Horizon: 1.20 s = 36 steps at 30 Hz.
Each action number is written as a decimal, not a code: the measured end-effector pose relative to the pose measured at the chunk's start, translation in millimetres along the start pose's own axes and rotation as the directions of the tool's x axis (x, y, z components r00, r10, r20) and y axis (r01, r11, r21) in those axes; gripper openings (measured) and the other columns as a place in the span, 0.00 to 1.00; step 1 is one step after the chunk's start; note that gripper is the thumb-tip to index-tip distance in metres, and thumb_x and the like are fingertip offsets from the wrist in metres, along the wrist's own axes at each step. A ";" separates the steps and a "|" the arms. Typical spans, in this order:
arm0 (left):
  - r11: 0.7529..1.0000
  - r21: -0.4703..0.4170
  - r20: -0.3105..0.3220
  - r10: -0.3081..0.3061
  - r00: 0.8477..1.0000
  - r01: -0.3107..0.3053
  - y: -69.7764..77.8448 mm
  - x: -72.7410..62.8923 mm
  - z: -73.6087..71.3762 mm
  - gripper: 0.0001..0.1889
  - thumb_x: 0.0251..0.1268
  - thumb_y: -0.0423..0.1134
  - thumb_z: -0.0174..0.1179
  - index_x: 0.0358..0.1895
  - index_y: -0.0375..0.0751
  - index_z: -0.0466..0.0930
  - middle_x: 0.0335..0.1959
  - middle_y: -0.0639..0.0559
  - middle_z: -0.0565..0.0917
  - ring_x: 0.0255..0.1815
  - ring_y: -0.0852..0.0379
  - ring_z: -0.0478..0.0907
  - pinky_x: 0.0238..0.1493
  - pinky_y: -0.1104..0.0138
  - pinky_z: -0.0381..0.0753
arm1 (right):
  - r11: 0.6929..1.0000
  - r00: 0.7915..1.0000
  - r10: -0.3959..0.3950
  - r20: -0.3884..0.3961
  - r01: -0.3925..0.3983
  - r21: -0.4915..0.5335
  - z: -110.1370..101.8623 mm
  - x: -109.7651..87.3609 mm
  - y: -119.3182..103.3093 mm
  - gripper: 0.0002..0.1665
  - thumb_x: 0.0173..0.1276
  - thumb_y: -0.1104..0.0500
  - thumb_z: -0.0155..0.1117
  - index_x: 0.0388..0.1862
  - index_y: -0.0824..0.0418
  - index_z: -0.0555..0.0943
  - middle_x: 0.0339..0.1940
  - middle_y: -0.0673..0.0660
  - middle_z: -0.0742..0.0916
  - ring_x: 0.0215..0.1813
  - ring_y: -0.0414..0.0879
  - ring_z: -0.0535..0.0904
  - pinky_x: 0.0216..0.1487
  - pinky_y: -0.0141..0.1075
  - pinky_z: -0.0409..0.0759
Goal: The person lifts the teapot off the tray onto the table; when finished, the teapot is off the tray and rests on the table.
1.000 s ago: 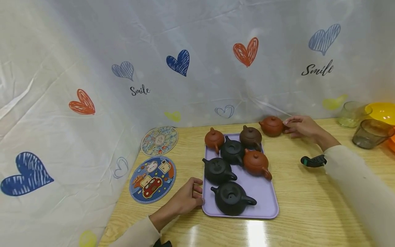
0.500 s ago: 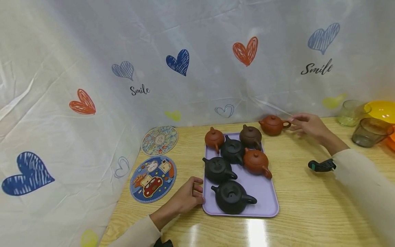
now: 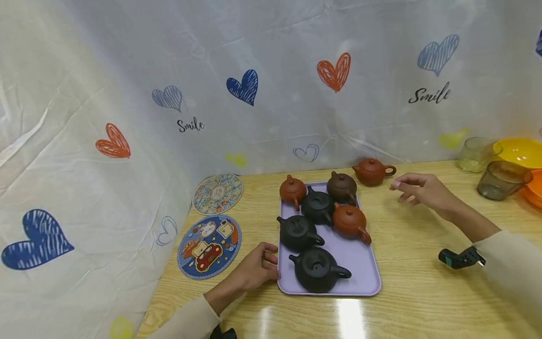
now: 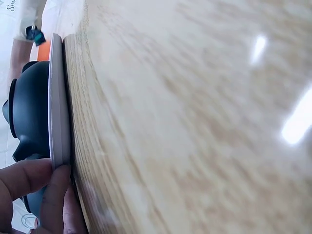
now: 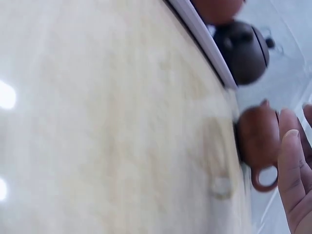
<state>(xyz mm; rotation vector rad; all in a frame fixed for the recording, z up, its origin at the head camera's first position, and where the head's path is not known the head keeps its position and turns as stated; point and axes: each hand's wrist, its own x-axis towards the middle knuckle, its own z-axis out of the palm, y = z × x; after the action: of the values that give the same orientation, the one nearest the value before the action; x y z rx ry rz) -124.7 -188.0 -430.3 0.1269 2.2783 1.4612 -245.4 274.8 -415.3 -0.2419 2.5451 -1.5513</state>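
Observation:
On the lilac tray [image 3: 357, 278] stand several teapots: a large black teapot [image 3: 317, 270] at the front, a black teapot [image 3: 298, 232] behind it, another black one [image 3: 317, 207], a dark brown teapot [image 3: 341, 187] and two reddish-brown ones. My left hand [image 3: 256, 267] pinches the tray's left edge; in the left wrist view thumb and finger meet at the tray rim [image 4: 57, 107]. Off the tray, by the back curtain, sits a reddish-brown teapot [image 3: 370, 172], its handle to the right. My right hand [image 3: 427, 192] holds nothing, fingers loosely bent, a short way right of that handle.
Two round patterned mats [image 3: 209, 247] lie left of the tray. At the far right are a clear glass [image 3: 474, 155], a smoky glass [image 3: 504, 181], a yellow bowl [image 3: 521, 150] and an orange dish [image 3: 534, 188]. A white curtain with hearts [image 3: 271, 117] closes off the back and left.
My right hand has let go of the reddish-brown teapot's handle and drawn back to the right and nearer me. That teapot stays by the curtain. My left hand keeps its place at the tray.

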 end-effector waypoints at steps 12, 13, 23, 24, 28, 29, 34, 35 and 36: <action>1.000 0.012 -0.005 0.024 1.000 -0.024 -6.5 1.6 -0.7 0.31 0.53 0.27 0.69 0.62 0.29 0.68 0.46 0.42 0.78 0.41 0.55 0.80 0.43 0.65 0.82 | 0.992 0.985 0.062 0.160 -0.078 0.095 54.1 -54.9 -13.8 0.24 0.75 0.49 0.60 0.54 0.70 0.80 0.41 0.52 0.88 0.33 0.45 0.82 0.30 0.38 0.83; 1.000 0.013 -0.005 0.028 1.000 -0.028 -6.9 1.8 -0.8 0.31 0.53 0.27 0.69 0.62 0.29 0.68 0.46 0.41 0.78 0.41 0.55 0.80 0.43 0.65 0.82 | 0.991 0.984 0.061 0.168 -0.080 0.104 58.5 -57.3 -13.9 0.24 0.75 0.50 0.60 0.54 0.70 0.80 0.40 0.54 0.87 0.33 0.45 0.82 0.30 0.38 0.83; 0.999 -0.008 0.010 0.037 0.999 -0.037 -5.9 1.1 -0.7 0.31 0.54 0.26 0.69 0.63 0.28 0.67 0.46 0.40 0.79 0.41 0.56 0.81 0.42 0.66 0.83 | 0.988 0.978 0.127 0.163 -0.140 0.068 97.6 -60.0 -23.2 0.24 0.73 0.46 0.63 0.52 0.66 0.84 0.34 0.57 0.85 0.27 0.45 0.81 0.25 0.36 0.78; 0.999 -0.006 0.011 0.037 0.999 -0.037 -5.7 1.4 -0.6 0.31 0.54 0.27 0.69 0.63 0.28 0.67 0.46 0.40 0.79 0.41 0.56 0.81 0.42 0.66 0.83 | 0.988 0.979 0.129 0.160 -0.141 0.061 99.6 -59.4 -24.8 0.24 0.72 0.45 0.63 0.51 0.65 0.84 0.32 0.57 0.85 0.26 0.45 0.80 0.24 0.36 0.78; 0.999 -0.003 0.016 0.032 0.999 -0.032 -6.4 2.4 -0.2 0.31 0.54 0.27 0.69 0.63 0.29 0.67 0.46 0.41 0.79 0.41 0.56 0.81 0.43 0.65 0.83 | 0.990 0.981 0.127 0.144 -0.135 0.049 105.0 -58.9 -31.1 0.24 0.70 0.46 0.66 0.47 0.66 0.85 0.31 0.57 0.84 0.25 0.45 0.79 0.23 0.36 0.77; 0.999 -0.001 0.016 0.033 0.999 -0.033 -6.6 2.3 -0.1 0.31 0.54 0.27 0.69 0.63 0.29 0.67 0.46 0.41 0.79 0.41 0.55 0.81 0.43 0.65 0.83 | 0.991 0.983 0.121 0.140 -0.129 0.045 106.0 -58.9 -32.1 0.23 0.70 0.46 0.66 0.47 0.66 0.85 0.30 0.57 0.84 0.25 0.45 0.79 0.23 0.36 0.77; 0.999 0.001 0.013 0.032 0.999 -0.032 -6.2 0.8 -0.1 0.31 0.54 0.27 0.69 0.63 0.28 0.67 0.46 0.41 0.79 0.42 0.55 0.81 0.44 0.64 0.83 | 0.987 0.983 0.139 0.123 -0.147 0.061 110.3 -59.9 -33.9 0.23 0.71 0.46 0.65 0.43 0.67 0.85 0.26 0.55 0.83 0.26 0.44 0.79 0.23 0.35 0.76; 1.000 -0.001 0.013 0.031 0.999 -0.031 -6.1 0.6 -0.1 0.31 0.54 0.27 0.69 0.63 0.28 0.67 0.46 0.41 0.79 0.42 0.55 0.81 0.44 0.64 0.83 | 0.987 0.983 0.139 0.121 -0.148 0.064 111.0 -60.2 -33.9 0.23 0.71 0.46 0.65 0.43 0.67 0.84 0.26 0.55 0.83 0.26 0.45 0.79 0.23 0.36 0.76; 1.000 -0.002 0.012 0.030 0.999 -0.030 -6.0 0.4 -0.1 0.31 0.54 0.27 0.69 0.63 0.28 0.67 0.46 0.41 0.79 0.42 0.55 0.81 0.44 0.65 0.83 | 0.984 0.982 0.153 0.114 -0.162 0.070 111.8 -60.8 -34.2 0.23 0.71 0.46 0.65 0.43 0.67 0.84 0.26 0.55 0.83 0.27 0.45 0.79 0.23 0.35 0.77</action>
<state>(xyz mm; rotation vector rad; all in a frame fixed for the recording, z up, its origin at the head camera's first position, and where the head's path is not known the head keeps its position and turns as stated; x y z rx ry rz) -124.2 -190.6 -435.6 0.1698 2.2751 1.4732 -160.4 175.6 -432.8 -0.1080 2.3531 -1.5318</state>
